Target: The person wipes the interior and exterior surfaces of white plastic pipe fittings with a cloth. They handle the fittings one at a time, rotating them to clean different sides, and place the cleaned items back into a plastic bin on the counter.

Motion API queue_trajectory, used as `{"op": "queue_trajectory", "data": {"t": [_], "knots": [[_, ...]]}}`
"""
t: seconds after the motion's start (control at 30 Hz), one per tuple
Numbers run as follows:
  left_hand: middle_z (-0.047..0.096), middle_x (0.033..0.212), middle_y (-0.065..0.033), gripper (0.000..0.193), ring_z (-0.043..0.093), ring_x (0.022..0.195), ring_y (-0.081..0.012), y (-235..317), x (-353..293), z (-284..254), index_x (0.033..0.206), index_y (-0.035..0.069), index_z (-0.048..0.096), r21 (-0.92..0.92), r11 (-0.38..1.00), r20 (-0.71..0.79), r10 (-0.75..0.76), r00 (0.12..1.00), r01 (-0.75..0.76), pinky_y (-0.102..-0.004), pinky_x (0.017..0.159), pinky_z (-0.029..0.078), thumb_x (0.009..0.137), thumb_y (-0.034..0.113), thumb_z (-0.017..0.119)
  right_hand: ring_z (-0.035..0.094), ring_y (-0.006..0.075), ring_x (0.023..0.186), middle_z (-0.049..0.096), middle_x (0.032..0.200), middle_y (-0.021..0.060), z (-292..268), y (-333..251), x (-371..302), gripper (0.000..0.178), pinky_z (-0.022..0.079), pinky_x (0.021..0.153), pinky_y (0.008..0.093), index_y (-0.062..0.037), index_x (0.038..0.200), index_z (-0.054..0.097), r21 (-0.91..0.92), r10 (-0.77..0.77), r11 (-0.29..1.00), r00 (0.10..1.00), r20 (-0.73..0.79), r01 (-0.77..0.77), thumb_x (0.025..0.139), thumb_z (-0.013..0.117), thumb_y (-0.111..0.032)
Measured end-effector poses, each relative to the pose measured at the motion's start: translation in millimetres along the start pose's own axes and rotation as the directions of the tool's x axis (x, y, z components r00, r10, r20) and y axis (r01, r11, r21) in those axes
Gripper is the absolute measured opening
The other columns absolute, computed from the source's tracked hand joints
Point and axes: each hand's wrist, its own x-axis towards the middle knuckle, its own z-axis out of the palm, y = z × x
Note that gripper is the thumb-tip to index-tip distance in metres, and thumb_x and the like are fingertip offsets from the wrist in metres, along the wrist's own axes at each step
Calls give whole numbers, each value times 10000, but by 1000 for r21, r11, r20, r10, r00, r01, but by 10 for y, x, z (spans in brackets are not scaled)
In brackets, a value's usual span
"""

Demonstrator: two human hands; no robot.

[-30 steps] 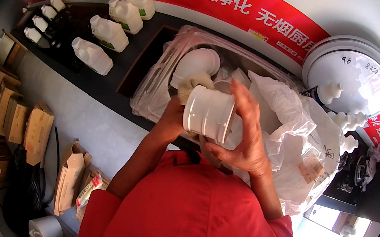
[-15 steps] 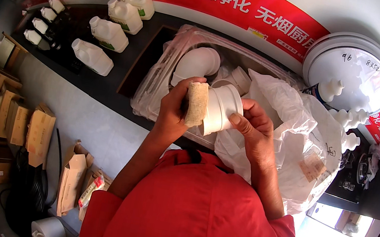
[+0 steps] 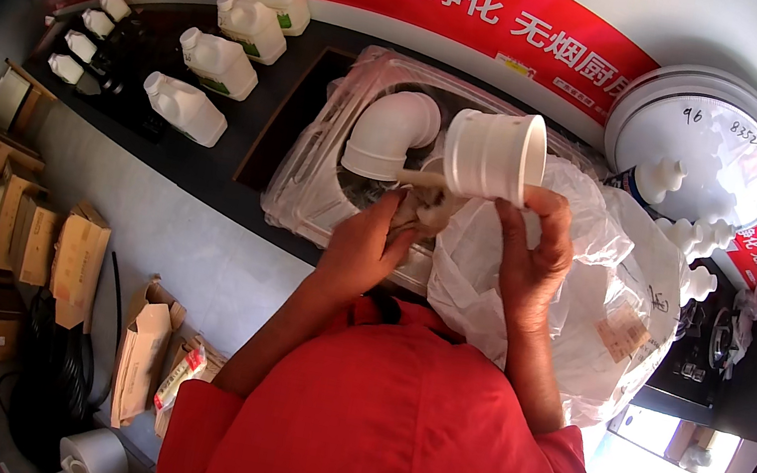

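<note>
Two hands (image 3: 363, 246) (image 3: 535, 254) holding one cloth (image 3: 429, 209), one white coupling (image 3: 487, 154).

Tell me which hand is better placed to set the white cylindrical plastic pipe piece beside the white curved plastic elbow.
Probably the right hand: it grips the pipe piece near its lower edge, while the left hand holds crumpled beige cloth.

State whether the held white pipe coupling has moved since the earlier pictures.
Yes: the coupling has moved up and rightward in view, now level with the white elbow.
</note>
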Motion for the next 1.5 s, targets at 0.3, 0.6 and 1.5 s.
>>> {"op": "queue_trajectory", "data": {"t": [0.3,0.6,1.5], "knots": [[615,814,-210,991,645,807,-399,72,85,-401,1442,46,241,-214,977,43,35,998,-25,-402,724,493,780,735,501,577,202,876,632,941,64,-66,27,-11,232,453,807,295,-30,948,617,247,142,948,961,236,-200,753,708,57],[492,1268,-169,1037,489,1202,-309,131,218,-309,1411,77,302,-480,876,96,102,990,-44,-390,1011,388,636,559,795,570,243,987,632,1011,63,-128,-100,96,244,459,842,340,-58,951,640,293,-46,950,881,471,-107,740,696,50],[534,1250,-126,612,531,1148,-247,179,104,52,1336,53,429,-986,29,149,-246,958,161,-372,983,426,947,524,410,589,311,879,589,988,108,255,-306,-268,387,501,745,390,-64,999,610,13,-8,1000,859,511,2,678,775,-202]]}}
